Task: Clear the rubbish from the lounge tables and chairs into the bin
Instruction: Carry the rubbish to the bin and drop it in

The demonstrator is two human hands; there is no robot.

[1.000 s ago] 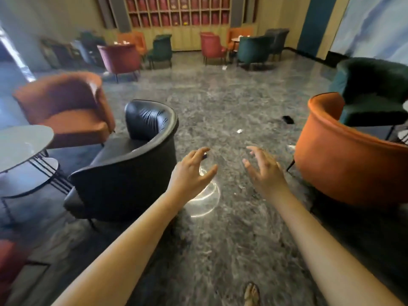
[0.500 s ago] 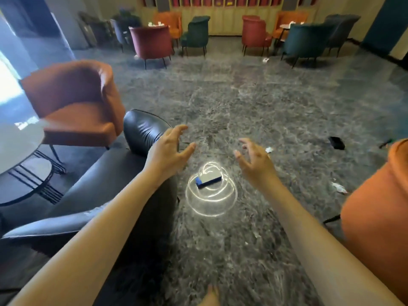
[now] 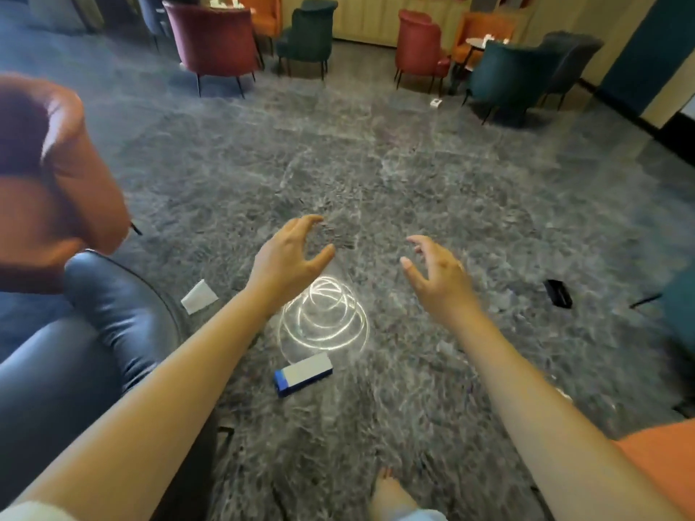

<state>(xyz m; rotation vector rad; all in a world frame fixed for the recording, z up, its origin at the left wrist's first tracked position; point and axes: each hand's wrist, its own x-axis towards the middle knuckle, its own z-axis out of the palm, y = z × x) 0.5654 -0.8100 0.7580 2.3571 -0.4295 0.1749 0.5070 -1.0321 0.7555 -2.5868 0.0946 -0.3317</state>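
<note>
On the floor beside the black armchair (image 3: 94, 351), the small box (image 3: 304, 374) looks light and stiff, best pinched across its long sides; both hands, left (image 3: 289, 257) and right (image 3: 438, 274), hover empty, fingers spread.

grey marbled floor (image 3: 395, 174), black leather armchair (image 3: 82, 355), orange armchair (image 3: 56, 189), red chair (image 3: 214, 43) and green chair (image 3: 306, 35) beyond

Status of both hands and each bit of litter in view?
left hand: open, empty
right hand: open, empty
blue and white box: lying on the floor, not held
white paper: on the floor by the black armchair
black object: lying on the floor, not held
</note>
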